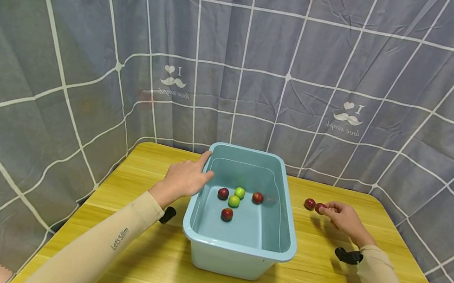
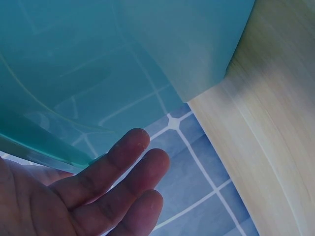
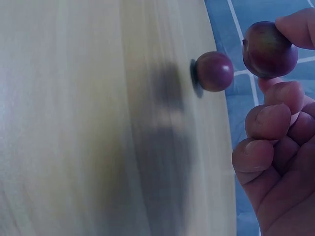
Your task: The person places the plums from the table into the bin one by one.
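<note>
In the head view my left hand (image 1: 186, 176) rests on the left rim of a light blue plastic tub (image 1: 240, 243), index finger along the edge, thumb over it. The left wrist view shows three loosely extended fingers (image 2: 142, 162) outside the tub wall. Right of the tub, my right hand (image 1: 345, 220) pinches a dark red plum (image 3: 269, 50) between thumb and forefinger, its other fingers curled. Close beside it, another plum (image 1: 309, 203) lies on the table. Inside the tub are dark red plums (image 1: 223, 193) and two green round fruits (image 1: 234, 201).
The wooden table (image 1: 132, 271) carries the tub near its middle. A grey curtain (image 1: 266, 94) with white grid lines hangs behind and along both sides. Black wrist bands (image 1: 348, 256) sit below the sleeve cuffs.
</note>
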A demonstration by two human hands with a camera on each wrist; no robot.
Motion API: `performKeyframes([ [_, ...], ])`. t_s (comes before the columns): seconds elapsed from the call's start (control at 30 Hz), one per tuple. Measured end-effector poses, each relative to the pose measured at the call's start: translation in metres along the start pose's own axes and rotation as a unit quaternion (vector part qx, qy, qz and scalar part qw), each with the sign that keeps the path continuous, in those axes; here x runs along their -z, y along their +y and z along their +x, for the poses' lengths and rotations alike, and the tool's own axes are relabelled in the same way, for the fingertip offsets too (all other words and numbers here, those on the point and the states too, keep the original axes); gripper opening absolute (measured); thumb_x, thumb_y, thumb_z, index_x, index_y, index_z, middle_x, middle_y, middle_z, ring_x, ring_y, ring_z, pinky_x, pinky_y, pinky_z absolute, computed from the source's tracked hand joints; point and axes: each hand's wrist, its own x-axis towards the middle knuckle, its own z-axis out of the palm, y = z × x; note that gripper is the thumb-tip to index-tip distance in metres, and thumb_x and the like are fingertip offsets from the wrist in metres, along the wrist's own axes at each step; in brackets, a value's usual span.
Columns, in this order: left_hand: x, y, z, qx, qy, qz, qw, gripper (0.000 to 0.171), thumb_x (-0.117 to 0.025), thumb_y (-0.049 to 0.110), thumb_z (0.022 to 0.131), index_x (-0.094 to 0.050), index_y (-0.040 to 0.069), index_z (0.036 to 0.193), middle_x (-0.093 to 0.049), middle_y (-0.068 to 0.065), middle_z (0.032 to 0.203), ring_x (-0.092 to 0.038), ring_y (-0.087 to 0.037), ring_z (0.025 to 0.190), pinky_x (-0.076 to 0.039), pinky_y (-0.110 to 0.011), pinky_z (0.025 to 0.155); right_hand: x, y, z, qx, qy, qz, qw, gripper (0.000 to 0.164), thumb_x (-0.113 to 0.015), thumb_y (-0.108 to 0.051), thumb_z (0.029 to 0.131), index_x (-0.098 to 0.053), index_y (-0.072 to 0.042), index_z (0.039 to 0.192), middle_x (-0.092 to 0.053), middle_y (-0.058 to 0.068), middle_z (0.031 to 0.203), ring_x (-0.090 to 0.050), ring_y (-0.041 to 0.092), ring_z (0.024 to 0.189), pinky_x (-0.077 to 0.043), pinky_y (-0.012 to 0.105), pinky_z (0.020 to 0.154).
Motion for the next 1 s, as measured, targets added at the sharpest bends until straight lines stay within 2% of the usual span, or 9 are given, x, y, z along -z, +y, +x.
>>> performKeyframes([
  [0.43, 0.001, 0.0, -0.001, -0.001, 0.002, 0.0, 1.0, 0.072, -0.038, 0.048, 0.098, -0.018, 0.022, 0.162, -0.058, -0.005, 0.069, -0.057, -0.024, 0.06, -0.042, -0.036, 0.051, 0.006, -0.022, 0.001, 0.019, -0.006, -0.009, 1.0, 0.05, -0.063, -0.047, 0.097, -0.062, 0.0, 0.116, -0.046, -0.001, 0.064, -0.044, 0.013, 0.056, -0.039, 0.031, 0.055],
  [0.73, 0.002, 0.002, 0.001, -0.001, -0.001, -0.004, 1.0, 0.072, -0.039, 0.048, 0.098, -0.017, 0.023, 0.162, -0.06, -0.004, 0.071, -0.058, -0.023, 0.062, -0.042, -0.037, 0.052, 0.012, -0.039, 0.003, 0.043, -0.006, -0.017, 0.999, 0.048, -0.063, -0.044, 0.098, -0.063, 0.0, 0.116, -0.051, 0.004, 0.071, -0.048, 0.015, 0.061, -0.043, 0.031, 0.056],
  [1.0, 0.002, 0.001, 0.001, 0.003, -0.004, -0.004, 1.0, 0.072, -0.038, 0.048, 0.098, -0.017, 0.024, 0.162, -0.061, -0.004, 0.072, -0.059, -0.023, 0.063, -0.043, -0.038, 0.054, 0.015, -0.056, 0.003, 0.057, -0.012, -0.019, 0.998, 0.046, -0.064, -0.044, 0.097, -0.062, -0.002, 0.114, -0.047, 0.002, 0.068, -0.045, 0.014, 0.058, -0.04, 0.031, 0.054],
])
